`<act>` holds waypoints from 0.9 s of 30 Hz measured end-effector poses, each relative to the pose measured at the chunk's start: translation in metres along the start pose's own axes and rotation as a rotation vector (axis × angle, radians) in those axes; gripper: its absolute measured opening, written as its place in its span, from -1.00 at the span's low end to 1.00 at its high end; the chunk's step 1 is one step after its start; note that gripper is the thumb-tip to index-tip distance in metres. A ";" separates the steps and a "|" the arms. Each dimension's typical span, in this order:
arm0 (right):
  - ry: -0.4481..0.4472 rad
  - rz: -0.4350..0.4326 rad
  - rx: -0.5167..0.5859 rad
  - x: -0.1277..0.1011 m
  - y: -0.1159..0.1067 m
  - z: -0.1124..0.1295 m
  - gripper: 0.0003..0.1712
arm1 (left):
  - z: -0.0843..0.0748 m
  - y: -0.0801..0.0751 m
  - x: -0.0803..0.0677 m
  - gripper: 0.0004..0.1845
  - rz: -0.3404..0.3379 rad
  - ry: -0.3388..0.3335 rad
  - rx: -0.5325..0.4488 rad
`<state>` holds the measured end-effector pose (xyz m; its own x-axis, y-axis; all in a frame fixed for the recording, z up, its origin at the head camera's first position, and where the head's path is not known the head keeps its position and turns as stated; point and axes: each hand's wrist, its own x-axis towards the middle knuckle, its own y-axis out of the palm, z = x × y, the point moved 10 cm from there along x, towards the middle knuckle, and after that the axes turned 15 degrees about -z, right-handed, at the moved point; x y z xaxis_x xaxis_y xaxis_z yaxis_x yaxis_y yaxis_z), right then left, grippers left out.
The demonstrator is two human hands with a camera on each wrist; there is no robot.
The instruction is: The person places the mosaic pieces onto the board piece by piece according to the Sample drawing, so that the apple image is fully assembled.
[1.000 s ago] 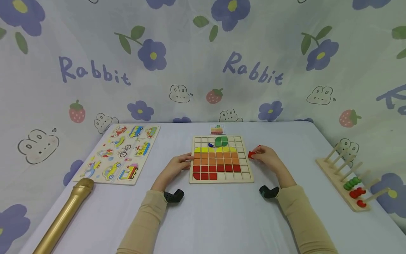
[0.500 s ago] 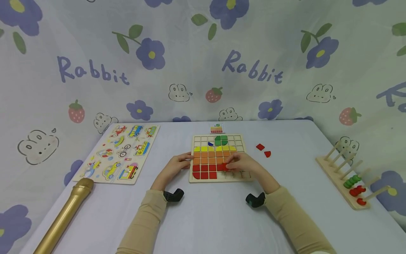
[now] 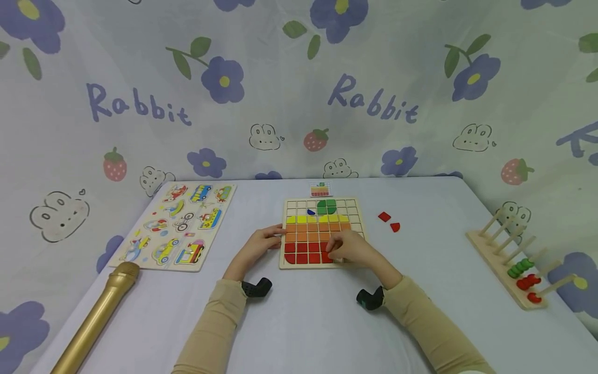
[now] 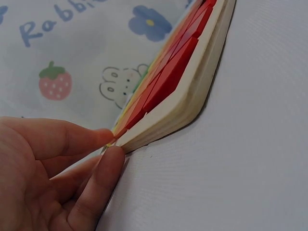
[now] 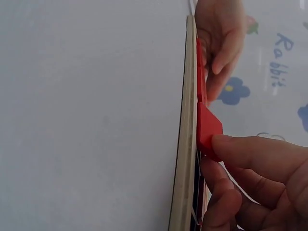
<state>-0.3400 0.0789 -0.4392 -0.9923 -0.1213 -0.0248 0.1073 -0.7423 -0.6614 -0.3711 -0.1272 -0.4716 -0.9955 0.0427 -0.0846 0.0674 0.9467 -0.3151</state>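
Observation:
A square wooden grid board (image 3: 303,266) lies mid-table, filled with rows of yellow, orange and red tiles and a green leaf shape (image 3: 326,206). My left hand (image 3: 256,248) pinches its left rim between thumb and finger, as the left wrist view shows (image 4: 62,168). Over the lower rows, my right hand (image 3: 352,248) pinches a red square tile (image 5: 209,127) between thumb and fingers. That tile stands tilted, one edge down at the bottom row. The hand hides part of the lower right cells.
Two loose red pieces, a square (image 3: 384,217) and a rounded one (image 3: 395,227), lie right of the board. A small picture card (image 3: 320,189) is behind it. A vehicle puzzle (image 3: 161,228) and a gold microphone (image 3: 107,301) lie left; a bead peg rack (image 3: 506,270) stands right.
My right hand has carried the red square tile left from beside the board to its bottom row. The left hand has stayed at the left rim.

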 end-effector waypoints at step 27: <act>0.191 -0.385 0.070 0.042 -0.136 -0.104 -0.59 | 0.003 0.001 0.003 -0.64 -0.017 -0.014 0.008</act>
<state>-0.4023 0.2437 -0.4282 -0.9537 0.2923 0.0712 -0.2754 -0.7531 -0.5975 -0.3733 -0.1271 -0.4750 -0.9955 0.0220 -0.0926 0.0511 0.9445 -0.3247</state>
